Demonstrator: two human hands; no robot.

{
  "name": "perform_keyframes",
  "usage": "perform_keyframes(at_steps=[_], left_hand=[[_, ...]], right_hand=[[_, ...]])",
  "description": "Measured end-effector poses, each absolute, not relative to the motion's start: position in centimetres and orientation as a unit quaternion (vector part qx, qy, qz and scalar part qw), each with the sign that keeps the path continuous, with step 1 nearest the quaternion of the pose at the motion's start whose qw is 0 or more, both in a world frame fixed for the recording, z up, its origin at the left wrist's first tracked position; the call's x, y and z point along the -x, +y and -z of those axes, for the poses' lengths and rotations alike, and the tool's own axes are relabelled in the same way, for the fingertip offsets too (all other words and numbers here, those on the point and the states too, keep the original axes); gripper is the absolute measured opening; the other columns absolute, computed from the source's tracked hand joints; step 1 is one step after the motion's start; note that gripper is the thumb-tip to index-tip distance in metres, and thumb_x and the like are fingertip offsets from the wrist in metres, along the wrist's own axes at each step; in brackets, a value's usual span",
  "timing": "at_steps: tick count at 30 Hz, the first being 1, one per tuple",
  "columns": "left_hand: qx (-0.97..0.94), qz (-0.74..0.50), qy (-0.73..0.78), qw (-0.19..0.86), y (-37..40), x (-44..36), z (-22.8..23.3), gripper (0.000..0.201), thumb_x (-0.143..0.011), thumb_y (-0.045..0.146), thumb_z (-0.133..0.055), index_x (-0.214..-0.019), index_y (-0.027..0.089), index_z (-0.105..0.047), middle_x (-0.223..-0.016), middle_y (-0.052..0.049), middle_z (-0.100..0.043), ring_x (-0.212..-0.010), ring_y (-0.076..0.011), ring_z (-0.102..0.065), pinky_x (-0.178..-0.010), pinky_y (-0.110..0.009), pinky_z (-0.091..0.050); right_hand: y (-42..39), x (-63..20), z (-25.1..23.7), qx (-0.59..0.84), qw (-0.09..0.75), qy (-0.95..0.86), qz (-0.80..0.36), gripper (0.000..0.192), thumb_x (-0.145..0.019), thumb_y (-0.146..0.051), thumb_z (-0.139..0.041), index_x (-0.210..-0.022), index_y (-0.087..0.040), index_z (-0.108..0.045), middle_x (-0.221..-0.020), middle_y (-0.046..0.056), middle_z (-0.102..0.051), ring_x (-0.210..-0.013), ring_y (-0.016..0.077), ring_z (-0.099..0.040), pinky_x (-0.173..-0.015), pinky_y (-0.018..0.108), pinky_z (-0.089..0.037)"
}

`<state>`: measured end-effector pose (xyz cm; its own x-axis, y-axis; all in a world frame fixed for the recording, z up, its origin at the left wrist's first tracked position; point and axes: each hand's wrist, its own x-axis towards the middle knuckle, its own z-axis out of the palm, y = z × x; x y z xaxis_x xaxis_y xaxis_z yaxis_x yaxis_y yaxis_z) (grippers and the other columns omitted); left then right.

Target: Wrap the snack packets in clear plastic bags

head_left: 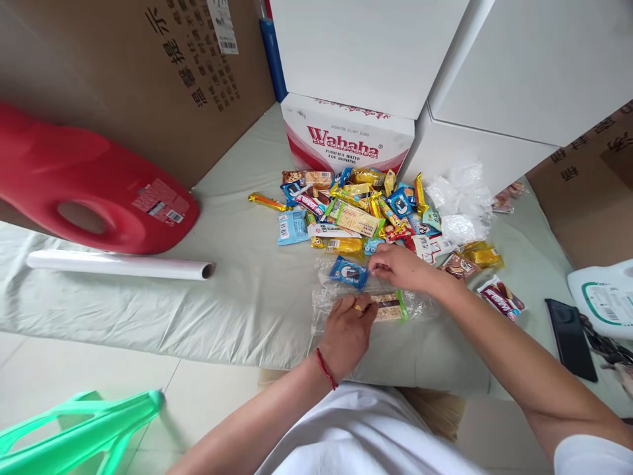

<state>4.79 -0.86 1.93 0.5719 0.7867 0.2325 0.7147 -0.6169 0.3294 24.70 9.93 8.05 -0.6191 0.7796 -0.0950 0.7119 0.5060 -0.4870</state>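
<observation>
My left hand (347, 332) presses down on a clear plastic bag (322, 305) lying on the pale cloth; a green-ended snack bar (390, 306) shows inside the bag beside my fingers. My right hand (399, 266) pinches the edge of a blue Oreo packet (349, 271) at the bag's upper side. Just beyond both hands lies a heap of wrapped snacks (357, 201) in yellow, blue and red wrappers.
A Wahaha water carton (346, 140) and white boxes (475, 72) stand behind the heap. A red jug (84, 181) and a white roll (119, 265) lie left. Crumpled clear plastic (459, 198), a black phone (571, 338) and a brown carton (588, 185) are right. A green plastic object (79, 429) is near left.
</observation>
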Motion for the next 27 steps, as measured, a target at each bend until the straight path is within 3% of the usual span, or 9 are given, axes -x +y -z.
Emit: perform_keyframes(at_steps=[4, 7, 10, 12, 15, 18, 21, 24, 27], left_hand=[[-0.871, -0.196, 0.442, 0.085, -1.2, -4.9, -1.4, 0.027, -0.096, 0.013, -0.058, -0.119, 0.020, -0.069, -0.091, -0.008, -0.069, -0.090, -0.0248, -0.060, -0.073, -0.038, -0.046], [-0.869, -0.218, 0.437, 0.083, -1.2, -4.7, -0.7, 0.016, -0.095, 0.012, -0.057, -0.100, 0.019, -0.071, -0.080, -0.005, -0.067, -0.082, -0.0230, -0.060, -0.069, -0.037, -0.042], [-0.867, -0.250, 0.420, 0.101, -1.0, -3.8, -0.3, 0.018, -0.095, 0.015, -0.058, -0.081, 0.020, -0.068, -0.073, -0.004, -0.066, -0.076, -0.0219, -0.058, -0.068, -0.038, -0.038], [-0.861, -0.283, 0.402, 0.130, -0.8, -2.6, -0.5, 0.019, -0.094, 0.017, -0.056, -0.080, 0.021, -0.068, -0.070, -0.003, -0.066, -0.075, -0.0213, -0.058, -0.068, -0.038, -0.037], [-0.813, -0.361, 0.413, 0.197, -0.5, 0.0, -1.1, 0.021, -0.093, 0.016, -0.051, -0.083, 0.022, -0.069, -0.066, -0.002, -0.062, -0.072, -0.0196, -0.055, -0.071, -0.036, -0.039], [-0.687, -0.445, 0.519, 0.245, 0.5, 2.3, -1.8, 0.022, -0.094, 0.020, -0.048, -0.083, 0.022, -0.067, -0.073, -0.002, -0.062, -0.078, -0.0193, -0.056, -0.076, -0.035, -0.044], [-0.535, -0.467, 0.642, 0.288, 2.7, 2.9, -2.5, 0.022, -0.099, 0.035, -0.045, -0.098, 0.022, -0.064, -0.096, -0.004, -0.067, -0.094, -0.0204, -0.060, -0.087, -0.035, -0.047], [-0.520, -0.406, 0.662, 0.356, 5.0, 1.7, -3.2, 0.033, -0.100, 0.046, -0.043, -0.111, 0.021, -0.061, -0.109, -0.008, -0.068, -0.101, -0.0222, -0.061, -0.093, -0.037, -0.048], [-0.608, -0.273, 0.657, 0.352, 5.8, 0.0, -3.8, 0.049, -0.091, 0.050, -0.060, -0.127, 0.017, -0.058, -0.116, -0.011, -0.068, -0.109, -0.0281, -0.060, -0.099, -0.044, -0.047]], right_hand=[[5.0, -24.8, -7.6, 0.389, 0.119, -0.898, -0.165, 0.023, -0.104, -0.019, -0.046, -0.097, -0.017, -0.068, -0.094, 0.007, -0.059, -0.077, 0.0156, -0.054, -0.067, 0.026, -0.041], [1.2, -24.9, -5.8, 0.346, 0.172, -0.913, -0.130, 0.025, -0.105, -0.017, -0.041, -0.110, -0.017, -0.066, -0.092, 0.007, -0.060, -0.078, 0.0168, -0.054, -0.067, 0.026, -0.043], [-1.2, -24.8, -3.6, 0.341, 0.219, -0.906, -0.124, 0.035, -0.104, -0.011, -0.039, -0.133, -0.019, -0.057, -0.094, 0.007, -0.061, -0.082, 0.0185, -0.055, -0.069, 0.027, -0.047], [-1.9, -24.6, -2.5, 0.347, 0.222, -0.903, -0.124, 0.042, -0.103, -0.009, -0.039, -0.140, -0.020, -0.053, -0.093, 0.007, -0.061, -0.083, 0.0195, -0.055, -0.071, 0.029, -0.048], [-2.1, -24.2, -1.7, 0.354, 0.185, -0.910, -0.111, 0.039, -0.102, -0.010, -0.041, -0.136, -0.019, -0.059, -0.089, 0.006, -0.060, -0.082, 0.0210, -0.054, -0.075, 0.033, -0.047], [-2.1, -23.9, -1.3, 0.362, 0.164, -0.912, -0.100, 0.037, -0.103, -0.011, -0.041, -0.129, -0.019, -0.066, -0.086, 0.006, -0.059, -0.081, 0.0210, -0.052, -0.075, 0.033, -0.044], [-2.4, -23.9, -0.8, 0.369, 0.165, -0.909, -0.101, 0.038, -0.103, -0.012, -0.041, -0.128, -0.019, -0.067, -0.088, 0.007, -0.060, -0.083, 0.0212, -0.051, -0.076, 0.034, -0.043], [-2.8, -24.0, -0.5, 0.377, 0.165, -0.906, -0.099, 0.040, -0.101, -0.009, -0.042, -0.130, -0.018, -0.068, -0.091, 0.008, -0.062, -0.084, 0.0219, -0.052, -0.077, 0.035, -0.043], [-3.2, -24.0, -0.5, 0.389, 0.144, -0.906, -0.081, 0.041, -0.100, -0.008, -0.045, -0.134, -0.020, -0.066, -0.095, 0.008, -0.064, -0.088, 0.0228, -0.054, -0.080, 0.036, -0.043]])
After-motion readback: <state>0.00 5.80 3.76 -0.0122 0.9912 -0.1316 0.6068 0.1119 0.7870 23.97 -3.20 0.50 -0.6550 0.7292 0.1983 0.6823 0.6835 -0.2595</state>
